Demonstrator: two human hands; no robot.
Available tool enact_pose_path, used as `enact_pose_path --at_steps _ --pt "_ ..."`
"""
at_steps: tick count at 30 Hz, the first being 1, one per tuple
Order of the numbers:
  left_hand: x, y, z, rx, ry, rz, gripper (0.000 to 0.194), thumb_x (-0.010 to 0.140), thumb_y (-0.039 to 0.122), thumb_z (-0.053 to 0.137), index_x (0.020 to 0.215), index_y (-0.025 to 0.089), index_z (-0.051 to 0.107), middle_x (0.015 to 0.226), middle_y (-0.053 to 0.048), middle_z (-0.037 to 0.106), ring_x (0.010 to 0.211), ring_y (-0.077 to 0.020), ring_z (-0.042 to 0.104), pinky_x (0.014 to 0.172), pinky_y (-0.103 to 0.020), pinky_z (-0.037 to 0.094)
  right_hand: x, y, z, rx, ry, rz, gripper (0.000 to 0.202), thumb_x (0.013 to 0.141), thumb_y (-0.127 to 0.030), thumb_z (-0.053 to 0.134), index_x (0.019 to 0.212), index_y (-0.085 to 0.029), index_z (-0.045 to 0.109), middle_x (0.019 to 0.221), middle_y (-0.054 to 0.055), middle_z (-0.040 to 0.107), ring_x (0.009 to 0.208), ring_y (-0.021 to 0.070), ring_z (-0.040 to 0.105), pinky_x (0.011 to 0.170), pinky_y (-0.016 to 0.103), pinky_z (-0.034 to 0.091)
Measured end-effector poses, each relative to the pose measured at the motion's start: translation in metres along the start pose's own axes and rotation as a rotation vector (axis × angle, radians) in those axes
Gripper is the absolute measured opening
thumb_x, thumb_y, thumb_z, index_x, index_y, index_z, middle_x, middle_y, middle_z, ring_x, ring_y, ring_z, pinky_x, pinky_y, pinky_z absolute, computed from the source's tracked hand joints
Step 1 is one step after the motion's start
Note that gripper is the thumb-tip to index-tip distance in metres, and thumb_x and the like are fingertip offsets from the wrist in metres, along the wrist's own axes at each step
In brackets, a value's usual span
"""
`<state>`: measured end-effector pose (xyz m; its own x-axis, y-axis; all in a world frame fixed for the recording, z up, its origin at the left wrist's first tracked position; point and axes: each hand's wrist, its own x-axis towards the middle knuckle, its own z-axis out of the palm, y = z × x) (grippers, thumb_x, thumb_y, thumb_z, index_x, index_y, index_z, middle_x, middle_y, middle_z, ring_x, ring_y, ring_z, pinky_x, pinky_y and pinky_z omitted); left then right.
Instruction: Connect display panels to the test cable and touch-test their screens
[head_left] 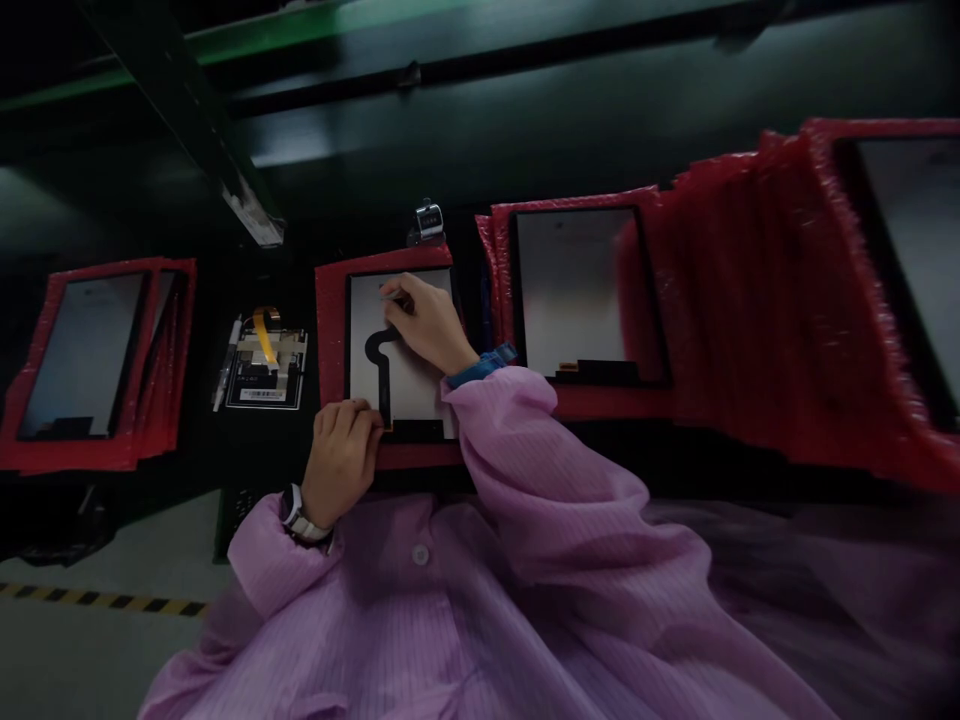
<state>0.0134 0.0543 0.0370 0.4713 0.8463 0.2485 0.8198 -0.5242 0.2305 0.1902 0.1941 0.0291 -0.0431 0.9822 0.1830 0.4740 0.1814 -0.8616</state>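
Observation:
A display panel (427, 390) lies on a red bubble-wrap sheet (330, 320) in front of me. A black curved flex cable (385, 385) runs up its face from the bottom edge. My left hand (343, 450) rests at the panel's lower left corner, its fingers bent together by the cable's lower end; whether they pinch anything is hidden. Over the upper part of the panel is my right hand (429, 318), thumb and forefinger closed near the cable's top end on something small and pale that I cannot make out.
Wrapped panels are stacked at the left (86, 350) and right (577, 290), with more red wrap (750, 300) farther right. A circuit assembly (266, 370) and a white pen-like tool (226, 365) lie left of centre. Behind the panel stands a metal counter (429, 220).

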Motion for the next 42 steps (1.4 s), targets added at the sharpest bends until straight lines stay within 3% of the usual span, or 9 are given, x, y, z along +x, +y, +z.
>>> enact_pose_path --at_steps 10,18,28,42 --pt "0.001 0.006 0.002 0.075 -0.031 0.004 0.014 0.098 0.014 0.043 0.098 0.016 0.057 0.108 -0.013 0.058 0.094 -0.0260 0.050 0.087 -0.041 0.041 0.000 -0.002 -0.002 -0.023 -0.039 0.026 0.021 0.085 -0.017 0.055 0.104 -0.020 0.064 0.089 0.003 0.069 0.079 0.0182 0.061 0.078 0.033 0.044" --pt "-0.001 0.007 0.004 0.096 -0.033 -0.030 0.019 0.100 0.020 0.040 0.103 0.015 0.058 0.110 -0.015 0.059 0.098 -0.0285 0.051 0.088 -0.043 0.041 0.001 0.001 -0.001 -0.039 -0.047 0.020 0.022 0.085 -0.018 0.053 0.104 -0.022 0.063 0.092 0.004 0.069 0.080 0.0186 0.061 0.079 0.034 0.045" --pt "0.007 0.017 -0.002 0.264 -0.094 0.017 0.023 0.093 0.009 0.040 0.104 0.012 0.060 0.105 -0.016 0.058 0.090 -0.0300 0.048 0.083 -0.044 0.041 0.001 -0.006 -0.005 -0.054 -0.075 0.046 0.027 0.084 -0.013 0.052 0.108 -0.018 0.064 0.090 0.004 0.068 0.077 0.0177 0.060 0.077 0.032 0.043" --pt "0.005 0.016 0.002 0.208 -0.068 -0.013 0.025 0.091 0.007 0.036 0.101 0.013 0.059 0.103 -0.017 0.058 0.090 -0.0307 0.048 0.083 -0.045 0.040 0.002 -0.003 -0.005 -0.039 -0.059 0.008 0.026 0.084 -0.016 0.053 0.107 -0.021 0.063 0.091 0.003 0.069 0.079 0.0172 0.061 0.076 0.031 0.043"
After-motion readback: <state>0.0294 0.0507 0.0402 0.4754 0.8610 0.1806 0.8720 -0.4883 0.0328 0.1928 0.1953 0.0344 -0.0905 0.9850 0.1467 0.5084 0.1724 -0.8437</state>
